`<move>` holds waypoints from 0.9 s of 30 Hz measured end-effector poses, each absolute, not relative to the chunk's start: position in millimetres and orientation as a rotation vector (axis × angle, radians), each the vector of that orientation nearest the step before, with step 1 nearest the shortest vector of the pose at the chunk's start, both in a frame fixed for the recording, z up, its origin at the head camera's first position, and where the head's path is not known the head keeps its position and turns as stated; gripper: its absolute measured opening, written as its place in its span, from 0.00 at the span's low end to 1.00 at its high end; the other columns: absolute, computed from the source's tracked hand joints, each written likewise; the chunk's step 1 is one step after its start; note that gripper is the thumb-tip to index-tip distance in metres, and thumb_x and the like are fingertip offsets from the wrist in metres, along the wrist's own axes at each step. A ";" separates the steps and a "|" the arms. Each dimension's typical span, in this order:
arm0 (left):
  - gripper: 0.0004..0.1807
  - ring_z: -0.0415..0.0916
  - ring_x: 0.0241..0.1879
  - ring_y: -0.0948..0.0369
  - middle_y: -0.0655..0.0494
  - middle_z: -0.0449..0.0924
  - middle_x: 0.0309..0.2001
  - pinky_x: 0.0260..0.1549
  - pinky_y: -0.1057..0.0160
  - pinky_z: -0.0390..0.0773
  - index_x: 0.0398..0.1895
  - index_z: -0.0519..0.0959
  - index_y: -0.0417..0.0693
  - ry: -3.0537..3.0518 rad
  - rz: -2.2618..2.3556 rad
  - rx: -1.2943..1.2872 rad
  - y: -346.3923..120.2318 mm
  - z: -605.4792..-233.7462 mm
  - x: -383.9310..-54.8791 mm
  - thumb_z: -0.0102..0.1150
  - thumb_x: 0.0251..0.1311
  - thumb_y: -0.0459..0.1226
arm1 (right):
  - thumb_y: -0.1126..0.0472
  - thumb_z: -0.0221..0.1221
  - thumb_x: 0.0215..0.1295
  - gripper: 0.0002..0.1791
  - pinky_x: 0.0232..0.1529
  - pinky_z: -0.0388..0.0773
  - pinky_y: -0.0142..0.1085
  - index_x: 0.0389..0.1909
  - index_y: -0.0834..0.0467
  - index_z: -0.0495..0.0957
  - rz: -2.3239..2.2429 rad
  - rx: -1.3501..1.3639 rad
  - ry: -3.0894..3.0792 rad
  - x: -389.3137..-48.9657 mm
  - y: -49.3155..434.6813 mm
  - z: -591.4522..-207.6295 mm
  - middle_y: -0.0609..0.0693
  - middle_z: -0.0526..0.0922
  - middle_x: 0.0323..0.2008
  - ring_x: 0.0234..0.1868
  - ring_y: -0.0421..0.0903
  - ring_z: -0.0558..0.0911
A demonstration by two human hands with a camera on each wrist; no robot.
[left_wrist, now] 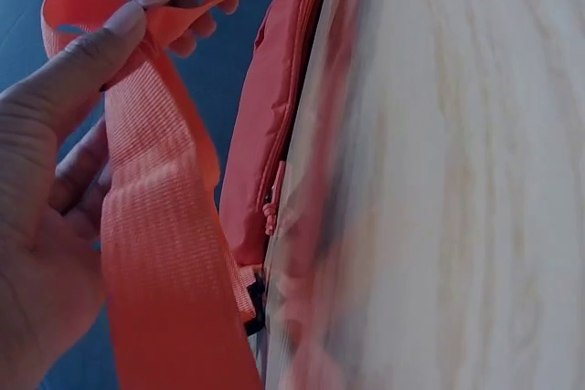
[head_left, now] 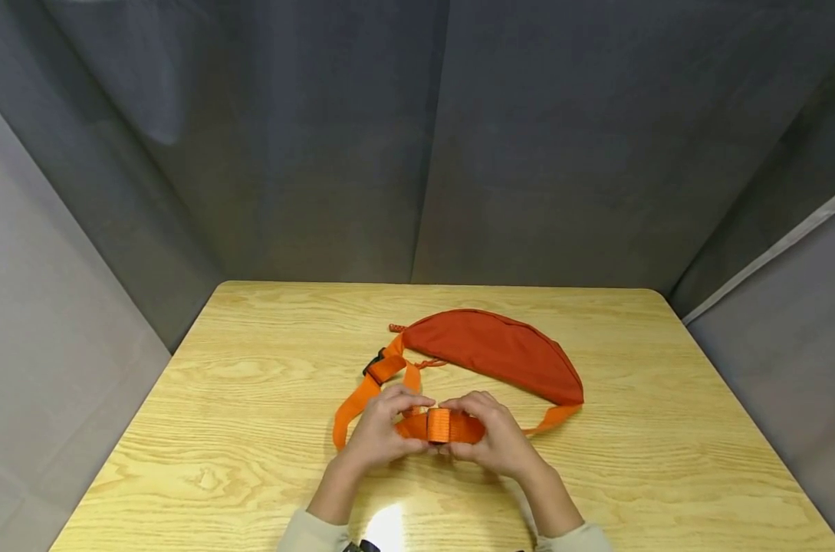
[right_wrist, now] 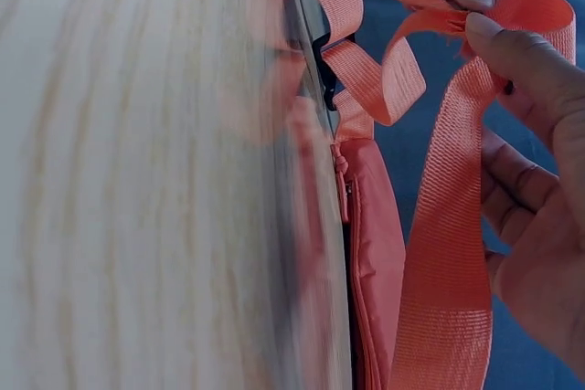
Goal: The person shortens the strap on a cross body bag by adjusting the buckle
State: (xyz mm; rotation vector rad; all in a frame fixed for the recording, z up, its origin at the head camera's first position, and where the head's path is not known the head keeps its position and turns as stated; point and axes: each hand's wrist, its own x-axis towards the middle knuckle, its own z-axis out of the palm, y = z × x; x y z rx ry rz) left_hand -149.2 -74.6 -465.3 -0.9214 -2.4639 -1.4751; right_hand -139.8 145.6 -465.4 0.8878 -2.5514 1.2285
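The table (head_left: 652, 460) is brightly lit, with white glare (head_left: 386, 527) reflected nearest the camera; wrist views are dimmed and bluish.

Tabletop (head_left: 638, 460): near edge cut off in the head view, as are both sleeves (head_left: 312, 534) there. Strap (head_left: 467, 428): partly hidden by the left hand (head_left: 378, 429) and right hand (head_left: 498, 435); what lies inside its small loop (head_left: 438, 425) cannot be told. Buckle (head_left: 373, 359): too small for detail. Bag (head_left: 489, 349): underside hidden; cut off by the picture's edge in both wrist views, with the tabletop beside it blurred.
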 end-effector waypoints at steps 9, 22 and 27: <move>0.22 0.72 0.37 0.60 0.61 0.75 0.39 0.34 0.58 0.76 0.41 0.81 0.50 -2.396 -1.522 -0.840 -81.9 -466.5 -145.2 0.76 0.38 0.36 | 0.64 0.74 0.38 0.28 0.39 0.77 0.40 0.46 0.51 0.80 1.235 0.864 -2.504 -139.0 147.4 -461.8 0.40 0.78 0.41 0.43 0.44 0.75; 0.12 0.72 0.24 0.65 0.58 0.75 0.30 0.23 0.68 0.75 0.33 0.83 0.44 -2.380 -1.522 -0.819 -80.9 -461.8 -144.3 0.70 0.43 0.26 | 0.64 0.74 0.38 0.28 0.36 0.78 0.38 0.46 0.54 0.80 1.221 0.848 -2.450 -139.8 145.8 -463.1 0.41 0.79 0.41 0.42 0.43 0.75; 0.13 0.72 0.24 0.65 0.57 0.76 0.31 0.23 0.68 0.75 0.34 0.82 0.44 -2.383 -1.516 -0.814 -80.1 -462.7 -144.7 0.70 0.43 0.25 | 0.65 0.74 0.38 0.27 0.35 0.78 0.38 0.46 0.56 0.80 1.221 0.868 -2.413 -141.3 145.6 -464.3 0.42 0.79 0.41 0.42 0.44 0.76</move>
